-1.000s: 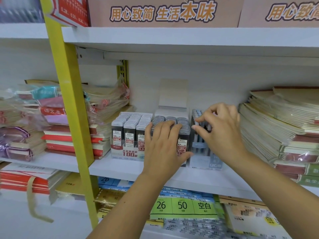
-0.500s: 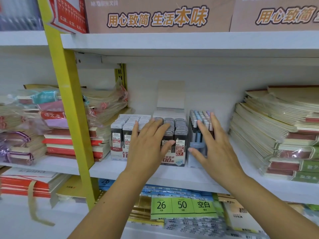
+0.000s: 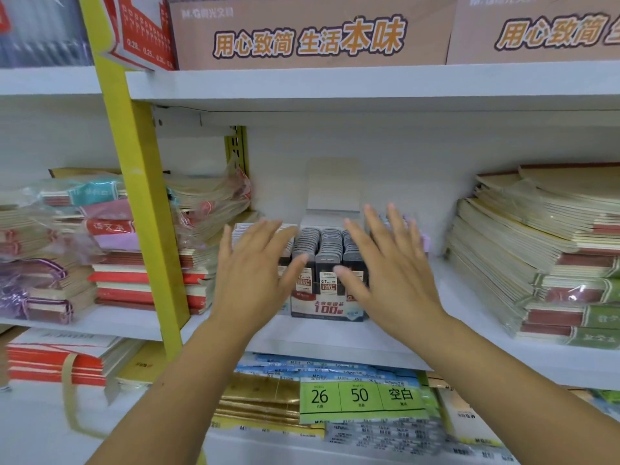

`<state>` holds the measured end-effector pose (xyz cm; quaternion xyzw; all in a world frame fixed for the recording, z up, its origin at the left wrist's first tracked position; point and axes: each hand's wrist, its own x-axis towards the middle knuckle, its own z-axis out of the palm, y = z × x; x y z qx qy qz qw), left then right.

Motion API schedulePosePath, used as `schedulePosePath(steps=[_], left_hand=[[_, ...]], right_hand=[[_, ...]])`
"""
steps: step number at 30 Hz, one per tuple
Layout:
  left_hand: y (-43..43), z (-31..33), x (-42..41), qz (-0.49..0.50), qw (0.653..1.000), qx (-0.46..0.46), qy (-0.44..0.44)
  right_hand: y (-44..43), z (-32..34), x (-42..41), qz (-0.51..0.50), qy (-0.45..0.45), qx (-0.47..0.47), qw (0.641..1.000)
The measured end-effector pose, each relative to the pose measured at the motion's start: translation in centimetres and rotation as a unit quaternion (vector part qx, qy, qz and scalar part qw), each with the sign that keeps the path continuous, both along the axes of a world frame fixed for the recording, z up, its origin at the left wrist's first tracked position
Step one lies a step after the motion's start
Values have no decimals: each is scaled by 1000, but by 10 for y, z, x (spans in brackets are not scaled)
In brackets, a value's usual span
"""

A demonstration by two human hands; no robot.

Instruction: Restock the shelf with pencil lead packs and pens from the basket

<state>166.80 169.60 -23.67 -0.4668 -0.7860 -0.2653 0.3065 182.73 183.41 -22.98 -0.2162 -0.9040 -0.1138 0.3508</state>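
**Both hands spread in front of the lead packs on the shelf**

The left hand (image 3: 255, 263) and the right hand (image 3: 392, 266) are raised side by side before the middle shelf (image 3: 335, 340), palms away from the camera. The fingers of both are straight and fanned apart, and neither hand holds anything. Whether the fingertips touch the goods cannot be told.

Between the two hands stands a display box (image 3: 327, 308) on the shelf, filled with upright rows of dark lead packs (image 3: 327, 243). The two thumbs point toward each other across the front labels of these packs. The left hand covers most of a second box of lead packs (image 3: 240, 229) just beside the first. The right hand covers the first box's right edge and most of the pens (image 3: 424, 238) next to it, which show only as a blurred pale patch.

Stacks of notebooks (image 3: 536, 263) lie to the right on the same shelf. More wrapped notebooks (image 3: 141, 280) lie to the left, past a yellow post (image 3: 141, 196). A brown carton (image 3: 308, 31) sits on the shelf above, and a green label (image 3: 362, 396) shows below.
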Motion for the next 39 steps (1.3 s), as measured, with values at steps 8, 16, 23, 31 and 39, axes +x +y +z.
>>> schedulePosePath(steps=[8, 16, 23, 31, 39], left_hand=[[-24, -12, -34, -8, 998, -60, -18], [-19, -19, -39, -18, 999, -37, -9], [-11, -14, -17, -41, 998, -43, 25], [0, -24, -7, -50, 996, -65, 18], [-25, 1, 16, -62, 994, -92, -19]], right_hand=[[-25, 1, -52, 68, -100, -21, 992], [-26, -3, -56, 69, -70, -16, 995], [-8, 6, -24, 78, 1, -117, 990], [-2, -19, -18, 57, -22, -119, 991], [-18, 7, 8, 117, -6, -207, 971]])
